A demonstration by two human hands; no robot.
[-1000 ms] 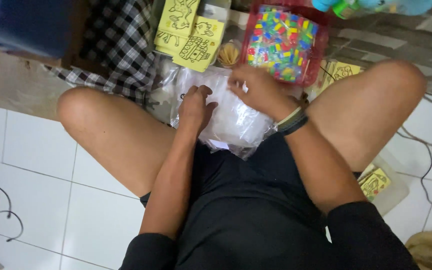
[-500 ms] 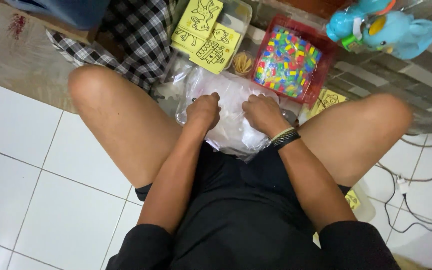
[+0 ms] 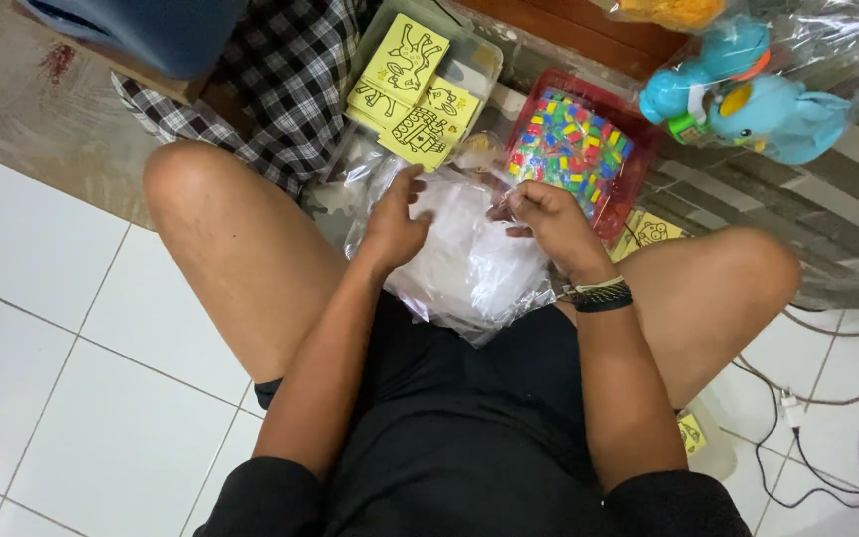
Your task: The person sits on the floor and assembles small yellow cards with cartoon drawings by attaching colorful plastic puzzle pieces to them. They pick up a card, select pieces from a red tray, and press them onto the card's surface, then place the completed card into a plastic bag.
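While the left hand [image 3: 395, 227] is pressing the clear plastic bag [image 3: 464, 261] with spread fingers, the right hand [image 3: 549, 221] is pinching its top edge (best kept taut).

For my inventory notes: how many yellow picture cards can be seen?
4, perhaps more hidden. Two lie in the clear box: upper card, lower card. One is beside the red tray. One is under the right thigh.

Counted items:
- Two bare hands, left [image 3: 393, 229] and right [image 3: 546, 221], are set on one clear crinkled plastic bag [image 3: 469, 264].
- Three yellow square picture cards [image 3: 410, 94] are seen just beyond the left hand.
- One red plastic tray of small coloured blocks [image 3: 577, 149] is seen beyond the right hand.
- One blue plastic toy [image 3: 748, 104] is seen farther right.
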